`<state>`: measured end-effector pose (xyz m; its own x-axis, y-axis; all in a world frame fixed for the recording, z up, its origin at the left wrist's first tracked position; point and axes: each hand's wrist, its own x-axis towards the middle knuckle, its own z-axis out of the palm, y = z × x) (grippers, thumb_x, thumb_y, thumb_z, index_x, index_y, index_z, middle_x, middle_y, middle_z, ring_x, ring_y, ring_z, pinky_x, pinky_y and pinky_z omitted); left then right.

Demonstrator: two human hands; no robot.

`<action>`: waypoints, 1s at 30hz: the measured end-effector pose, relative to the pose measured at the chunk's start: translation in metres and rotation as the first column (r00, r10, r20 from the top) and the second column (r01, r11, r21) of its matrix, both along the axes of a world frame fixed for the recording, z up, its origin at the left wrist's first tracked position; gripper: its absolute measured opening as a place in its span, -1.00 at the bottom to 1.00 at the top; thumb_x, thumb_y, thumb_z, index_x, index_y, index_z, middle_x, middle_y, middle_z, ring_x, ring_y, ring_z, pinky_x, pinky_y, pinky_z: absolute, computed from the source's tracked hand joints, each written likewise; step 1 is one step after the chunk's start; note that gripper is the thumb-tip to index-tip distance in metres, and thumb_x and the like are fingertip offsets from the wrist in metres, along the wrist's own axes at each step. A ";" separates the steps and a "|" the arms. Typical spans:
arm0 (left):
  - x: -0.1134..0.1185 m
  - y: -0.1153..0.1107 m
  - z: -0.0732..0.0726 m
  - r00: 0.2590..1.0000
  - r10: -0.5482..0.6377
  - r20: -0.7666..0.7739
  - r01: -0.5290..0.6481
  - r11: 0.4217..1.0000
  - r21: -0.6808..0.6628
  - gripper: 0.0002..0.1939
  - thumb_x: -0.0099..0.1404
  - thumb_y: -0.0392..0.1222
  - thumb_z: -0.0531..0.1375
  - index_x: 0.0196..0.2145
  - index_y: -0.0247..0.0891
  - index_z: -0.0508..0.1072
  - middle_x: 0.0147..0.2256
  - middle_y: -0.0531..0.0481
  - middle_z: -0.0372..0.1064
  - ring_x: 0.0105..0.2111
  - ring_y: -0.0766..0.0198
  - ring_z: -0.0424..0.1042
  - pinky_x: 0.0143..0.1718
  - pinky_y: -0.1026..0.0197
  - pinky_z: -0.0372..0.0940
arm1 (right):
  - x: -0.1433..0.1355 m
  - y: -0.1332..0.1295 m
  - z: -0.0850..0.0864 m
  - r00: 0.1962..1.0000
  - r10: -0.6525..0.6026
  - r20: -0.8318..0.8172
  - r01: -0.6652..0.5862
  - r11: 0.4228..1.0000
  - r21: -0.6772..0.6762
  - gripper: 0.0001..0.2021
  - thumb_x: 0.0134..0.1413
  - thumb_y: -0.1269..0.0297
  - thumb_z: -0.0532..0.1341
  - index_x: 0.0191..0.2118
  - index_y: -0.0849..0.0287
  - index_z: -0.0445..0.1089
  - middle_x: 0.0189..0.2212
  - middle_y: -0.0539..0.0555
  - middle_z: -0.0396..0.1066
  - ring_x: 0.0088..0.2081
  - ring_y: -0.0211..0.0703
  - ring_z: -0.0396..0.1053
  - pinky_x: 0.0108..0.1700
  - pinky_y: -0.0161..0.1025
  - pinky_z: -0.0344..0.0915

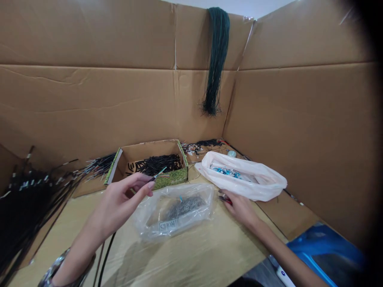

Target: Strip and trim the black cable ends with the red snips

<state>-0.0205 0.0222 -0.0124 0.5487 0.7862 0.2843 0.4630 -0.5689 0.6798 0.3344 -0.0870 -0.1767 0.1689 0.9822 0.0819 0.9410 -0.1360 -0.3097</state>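
Between the thumb and fingers of my left hand (127,197) is a black cable (151,179), its thin light-coloured wire ends pointing up to the right. A length of black cable also hangs below the wrist. My right hand (242,209) is closed around a small hand tool with red handles (228,199) and dark metal jaws, which look like cutters or pliers. Its tip points left, beside a clear plastic bag (206,195) of small grey metal pieces (187,206). Just beyond the right hand lies a white plastic bag (263,181) containing blue and white scraps (227,172).
Behind the clear bag stands a green-patterned cardboard box (170,179) with short black pieces (161,162). Black cables (26,207) pile up at left. Dark green strands (218,59) hang over the cardboard wall (119,99). A blue item (326,247) sits at lower right.
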 end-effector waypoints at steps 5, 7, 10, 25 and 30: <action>0.003 0.005 -0.011 0.985 -0.084 -0.153 0.080 0.996 -0.029 -0.67 0.43 0.08 0.09 -0.23 -0.22 0.46 -0.42 0.04 0.48 -0.44 0.24 0.40 -0.49 0.29 0.21 | -0.002 0.002 -0.007 0.983 -0.165 0.083 0.166 0.986 -0.002 -0.72 0.32 0.23 0.05 0.01 0.24 0.36 -0.21 0.32 0.57 -0.20 0.19 0.53 -0.29 -0.16 0.24; 0.009 0.007 -0.024 0.952 -0.121 -0.280 0.117 0.993 -0.031 -0.63 0.45 0.07 0.03 -0.31 -0.22 0.46 -0.45 0.04 0.45 -0.45 0.23 0.38 -0.46 0.27 0.18 | -0.003 0.004 -0.009 0.977 -0.186 0.104 0.188 0.982 -0.009 -0.74 0.32 0.26 0.05 -0.01 0.25 0.35 -0.23 0.33 0.56 -0.23 0.18 0.53 -0.32 -0.18 0.20; 0.018 0.013 -0.043 0.914 -0.117 -0.388 0.111 0.993 -0.039 -0.60 0.47 0.06 -0.02 -0.30 -0.23 0.48 -0.42 0.00 0.48 -0.42 0.17 0.42 -0.40 0.22 0.17 | -0.003 0.004 -0.008 0.980 -0.165 0.109 0.169 0.985 -0.028 -0.77 0.29 0.38 0.04 -0.01 0.24 0.34 -0.25 0.28 0.56 -0.27 0.12 0.52 -0.33 -0.20 0.17; 0.016 0.012 -0.040 0.911 -0.081 -0.405 0.045 0.994 -0.099 -0.58 0.44 0.11 -0.01 -0.19 -0.21 0.51 -0.35 -0.08 0.52 -0.35 0.06 0.46 -0.38 0.17 0.16 | -0.008 -0.014 -0.004 0.994 0.107 0.000 -0.107 0.993 0.056 -0.70 0.20 0.45 0.01 -0.05 0.17 0.41 -0.16 0.20 0.56 -0.15 0.06 0.52 -0.14 -0.17 0.35; 0.011 0.011 -0.039 0.924 -0.086 -0.372 0.055 0.994 -0.092 -0.61 0.44 0.09 0.00 -0.20 -0.20 0.51 -0.37 -0.05 0.52 -0.38 0.09 0.45 -0.40 0.18 0.14 | 0.016 -0.005 0.025 0.995 0.103 0.006 -0.102 0.971 0.214 -0.68 0.27 0.35 0.00 0.01 0.16 0.40 -0.05 0.20 0.54 -0.06 0.06 0.50 -0.06 -0.13 0.36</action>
<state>-0.0095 0.0333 -0.0511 0.6577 0.7531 -0.0141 0.6534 -0.5612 0.5081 0.3506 -0.0924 -0.1513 0.0689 0.9542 0.2911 0.9447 0.0313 -0.3264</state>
